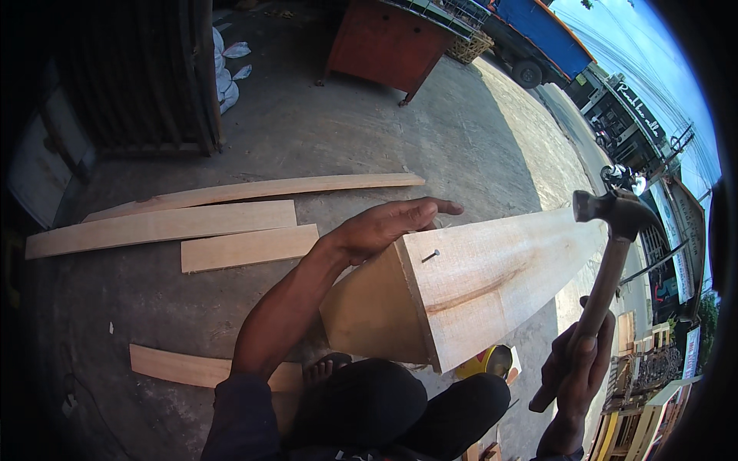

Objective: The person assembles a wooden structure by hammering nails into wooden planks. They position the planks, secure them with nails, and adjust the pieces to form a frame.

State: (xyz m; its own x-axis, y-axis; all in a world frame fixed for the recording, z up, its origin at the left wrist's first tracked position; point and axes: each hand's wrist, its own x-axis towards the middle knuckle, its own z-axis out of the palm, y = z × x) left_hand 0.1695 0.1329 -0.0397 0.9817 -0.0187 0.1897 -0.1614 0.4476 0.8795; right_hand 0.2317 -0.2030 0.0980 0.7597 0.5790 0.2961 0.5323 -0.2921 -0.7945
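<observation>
My right hand (580, 365) is wrapped around the wooden handle of a claw hammer (600, 292), raised to the right with its metal head up. In front of me a long wooden piece made of joined boards (500, 276) stretches away to the right, its near end facing me above my knees. A nail (430, 255) sticks up, tilted, from the pale top board close to that end. My left hand (388, 227) rests against the far left edge of the wood, thumb and forefinger stretched out; its other fingers are partly hidden.
Loose planks (161, 224) lie on the concrete floor to the left, with another plank (181, 366) nearer me. A yellow and black tin (492, 361) stands beyond my knee. Farther off are a red cabinet (388, 46), a blue truck (546, 34) and stacked wooden frames (646, 415).
</observation>
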